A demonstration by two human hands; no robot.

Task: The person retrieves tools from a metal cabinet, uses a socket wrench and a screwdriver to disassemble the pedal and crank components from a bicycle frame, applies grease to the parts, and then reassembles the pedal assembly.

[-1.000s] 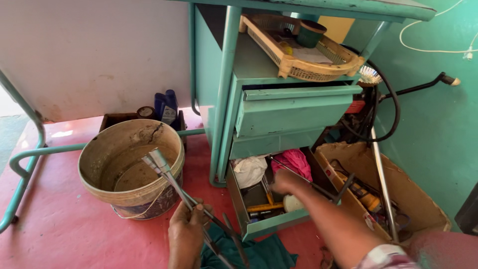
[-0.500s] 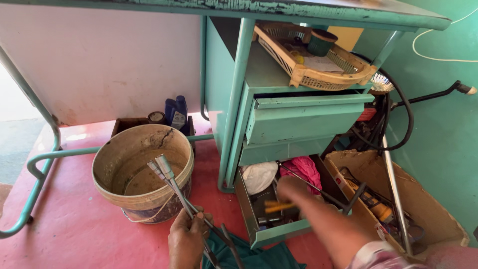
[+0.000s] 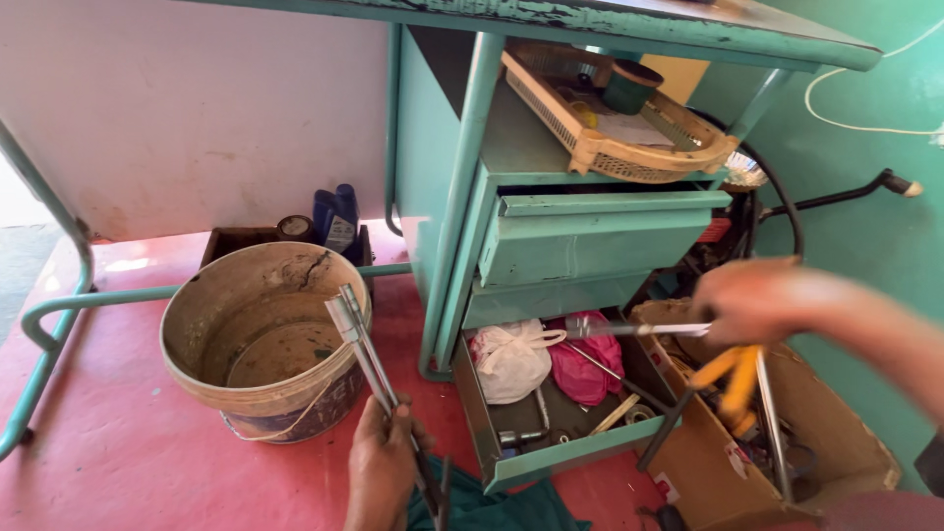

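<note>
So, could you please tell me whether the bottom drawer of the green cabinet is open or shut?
Open. The bottom drawer is pulled out, showing a white bag, a pink bag and loose tools inside; the drawer above is shut.

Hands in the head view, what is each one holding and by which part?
The left hand grips long metal tools by their lower ends. The right hand, blurred, holds a yellow-handled tool and a metal rod by one end.

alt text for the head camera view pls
Left hand grips long metal tools beside a dirty bucket; the blurred right hand lifts a metal tool above an open teal drawer holding white and pink bags.
</note>
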